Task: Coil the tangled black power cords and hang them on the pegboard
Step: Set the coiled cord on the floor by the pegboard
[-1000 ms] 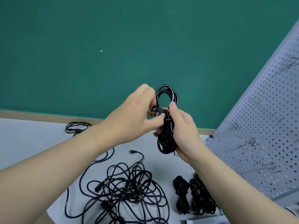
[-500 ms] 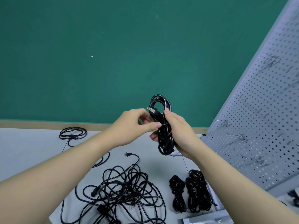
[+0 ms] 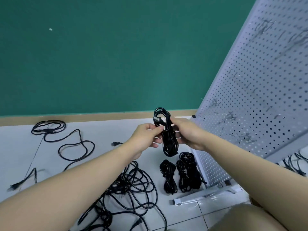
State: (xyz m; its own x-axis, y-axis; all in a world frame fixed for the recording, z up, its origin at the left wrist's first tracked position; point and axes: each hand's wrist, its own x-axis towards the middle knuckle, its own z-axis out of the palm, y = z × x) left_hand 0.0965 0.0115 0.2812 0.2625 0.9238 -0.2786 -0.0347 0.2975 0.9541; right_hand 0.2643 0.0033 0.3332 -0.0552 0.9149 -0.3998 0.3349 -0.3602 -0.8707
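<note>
Two hands meet mid-frame: our left hand (image 3: 146, 137) pinches the wrapped waist of the coiled cord (image 3: 167, 132), our right hand (image 3: 188, 132) curls around it. It looks light, limp, springy; we judge the waist the safest grip before the pegboard (image 3: 260, 97).

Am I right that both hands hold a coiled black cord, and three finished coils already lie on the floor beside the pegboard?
Not quite: the head view shows two finished coils on the floor beside the pegboard, not three. The rest stands: the left hand and right hand both hold the coiled black cord.
</note>
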